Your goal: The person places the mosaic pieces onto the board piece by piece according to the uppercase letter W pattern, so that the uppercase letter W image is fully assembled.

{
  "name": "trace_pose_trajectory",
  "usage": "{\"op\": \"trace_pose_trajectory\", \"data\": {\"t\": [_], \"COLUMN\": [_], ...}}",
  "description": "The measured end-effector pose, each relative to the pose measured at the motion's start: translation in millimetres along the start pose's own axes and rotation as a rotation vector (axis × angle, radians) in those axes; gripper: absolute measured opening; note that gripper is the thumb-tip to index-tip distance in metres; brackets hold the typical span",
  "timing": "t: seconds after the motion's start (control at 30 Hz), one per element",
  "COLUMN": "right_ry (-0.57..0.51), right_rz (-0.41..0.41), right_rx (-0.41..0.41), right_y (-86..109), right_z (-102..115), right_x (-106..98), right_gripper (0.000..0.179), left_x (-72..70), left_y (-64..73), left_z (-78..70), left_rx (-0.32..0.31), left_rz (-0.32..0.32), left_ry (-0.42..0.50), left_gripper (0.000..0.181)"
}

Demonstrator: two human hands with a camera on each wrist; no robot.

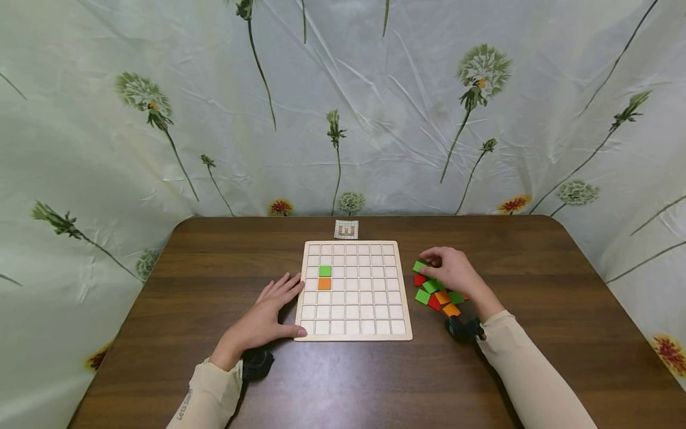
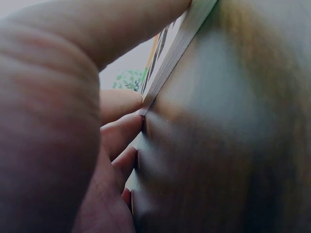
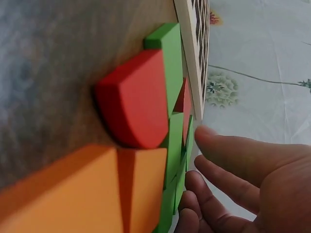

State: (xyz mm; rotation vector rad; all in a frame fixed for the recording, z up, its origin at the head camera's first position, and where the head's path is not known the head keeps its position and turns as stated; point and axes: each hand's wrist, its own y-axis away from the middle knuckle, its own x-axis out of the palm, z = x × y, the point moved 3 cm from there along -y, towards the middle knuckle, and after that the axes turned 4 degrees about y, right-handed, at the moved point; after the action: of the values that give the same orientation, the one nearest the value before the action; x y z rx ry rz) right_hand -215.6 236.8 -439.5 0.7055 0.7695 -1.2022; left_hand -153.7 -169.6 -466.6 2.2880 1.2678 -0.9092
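Observation:
A pale wooden grid board [image 1: 354, 338] lies on the table. On its left part, a green square tile [image 1: 324, 271] sits directly above an orange square tile [image 1: 324, 284]. My left hand [image 1: 268, 313] rests on the board's left edge with fingers spread and the thumb near the lower left corner. Right of the board, my right hand [image 1: 454, 271] reaches over loose green, red and orange tiles. Its thumb and index finger are around a green tile [image 1: 419, 266] at the pile's far left. In the right wrist view, a red tile [image 3: 136, 99] and an orange tile [image 3: 63, 194] lie near that hand.
A small printed card [image 1: 346, 229] with a coloured grid pattern lies just behind the board. The brown wooden table [image 1: 214, 250] ends at a floral curtain [image 1: 343, 89]. Dark wrist-worn devices sit at both sleeves.

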Motion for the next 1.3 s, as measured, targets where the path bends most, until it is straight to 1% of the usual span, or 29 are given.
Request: {"op": "trace_pose_trajectory", "data": {"t": [0.3, 0.37, 0.57, 0.93, 1.1, 1.3], "right_ry": [0.045, 0.060, 0.070, 0.081, 0.081, 0.073], "right_rz": [0.034, 0.036, 0.054, 0.050, 0.049, 0.014], "right_rx": [-0.014, -0.023, -0.009, 0.007, -0.010, -0.052], "right_y": [-4.2, -4.8, -5.5, -7.5, -6.1, -1.9], "right_z": [0, 0, -1, 1, 2, 11], "right_x": [0, 0, 0, 2, 2, 0], "right_gripper": [0.029, 0.029, 0.033, 0.028, 0.029, 0.032], "left_x": [0.0, 0.1, 0.1, 0.1, -0.3, -0.7], "left_y": [0.1, 0.1, 0.4, 0.3, 0.5, 0.6], "left_z": [1.4, 1.6, 1.0, -0.2, -0.5, -0.7], "left_rx": [0.000, 0.001, -0.002, -0.001, 0.001, -0.011], "left_rz": [-0.001, -0.001, 0.001, 0.002, 0.001, 0.004], "left_ry": [0.002, 0.002, 0.001, 0.001, 0.004, -0.002], "left_gripper": [0.102, 0.102, 0.102, 0.102, 0.102, 0.102]}}
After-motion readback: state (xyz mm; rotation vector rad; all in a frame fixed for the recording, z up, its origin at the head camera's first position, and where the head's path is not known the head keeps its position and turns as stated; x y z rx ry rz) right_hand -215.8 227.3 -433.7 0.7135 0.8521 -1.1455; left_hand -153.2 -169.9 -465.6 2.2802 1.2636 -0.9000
